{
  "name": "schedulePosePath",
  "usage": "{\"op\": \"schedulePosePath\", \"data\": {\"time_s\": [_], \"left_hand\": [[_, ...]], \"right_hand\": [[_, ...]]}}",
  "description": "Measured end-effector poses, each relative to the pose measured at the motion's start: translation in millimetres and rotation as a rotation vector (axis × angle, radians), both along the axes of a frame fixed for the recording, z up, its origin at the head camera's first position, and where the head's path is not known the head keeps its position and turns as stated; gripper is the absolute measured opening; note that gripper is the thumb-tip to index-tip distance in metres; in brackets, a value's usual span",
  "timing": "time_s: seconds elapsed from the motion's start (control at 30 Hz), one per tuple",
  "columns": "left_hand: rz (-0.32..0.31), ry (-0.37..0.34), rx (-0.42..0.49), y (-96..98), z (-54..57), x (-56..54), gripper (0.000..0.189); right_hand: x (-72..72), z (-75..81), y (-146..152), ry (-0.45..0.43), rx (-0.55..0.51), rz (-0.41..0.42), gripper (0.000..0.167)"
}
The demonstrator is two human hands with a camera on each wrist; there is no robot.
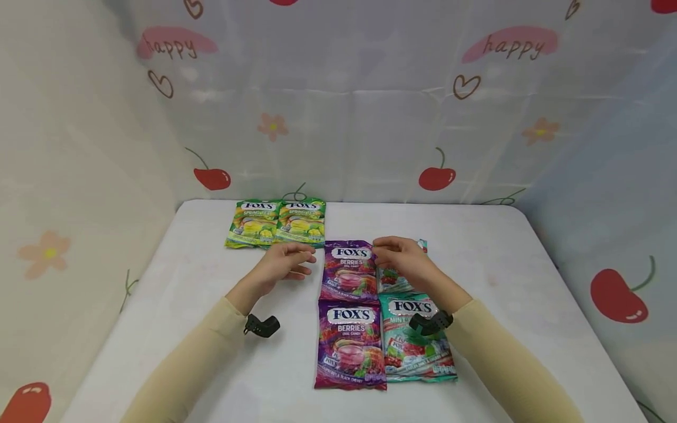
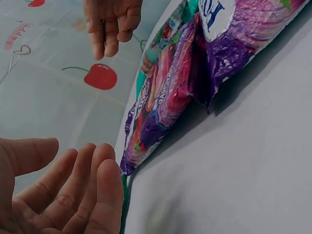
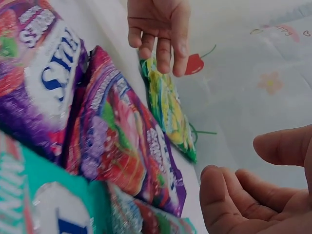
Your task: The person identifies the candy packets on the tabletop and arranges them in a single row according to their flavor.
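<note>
Hands hover over white table (image 1: pixel 201 305). Left hand (image 1: pixel 285 265), fingers loosely extended, holding nothing, sits just left of far purple foil berry candy bag (image 1: pixel 349 271). Right hand (image 1: pixel 404 258), fingers relaxed and empty, hangs above far teal mint candy bag (image 1: pixel 394 281). Near purple bag (image 1: pixel 350 346) and near teal bag (image 1: pixel 418 346) lie side by side in front. Two green candy bags (image 1: pixel 276 222) lie at far left.

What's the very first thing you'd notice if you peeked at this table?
The shiny candy bags: two purple Fox's Berries packets in a column at the middle of the white table, two green packets at the back, two teal mint packets on the right. Next, the left hand and right hand hover open beside the far purple bag.
</note>
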State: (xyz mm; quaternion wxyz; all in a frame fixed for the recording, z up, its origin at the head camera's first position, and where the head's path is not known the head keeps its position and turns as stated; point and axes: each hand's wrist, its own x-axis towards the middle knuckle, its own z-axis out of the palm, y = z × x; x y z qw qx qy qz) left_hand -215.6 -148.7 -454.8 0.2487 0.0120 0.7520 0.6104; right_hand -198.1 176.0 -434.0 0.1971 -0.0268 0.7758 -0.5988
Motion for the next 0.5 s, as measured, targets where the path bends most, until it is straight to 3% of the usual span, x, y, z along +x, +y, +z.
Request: {"op": "schedulePosePath", "data": {"time_s": [0.23,0.5], "left_hand": [[-0.003,-0.055,0.021,-0.1,-14.4,16.5,0.04],[-0.001,-0.091,0.067,7.0,-25.5,21.1,0.038]], "right_hand": [[18.4,-10.0,17.2,-0.011,0.009,0.0,0.048],[27.4,-19.1,25.8,-0.051,-0.056,0.023,0.05]]}}
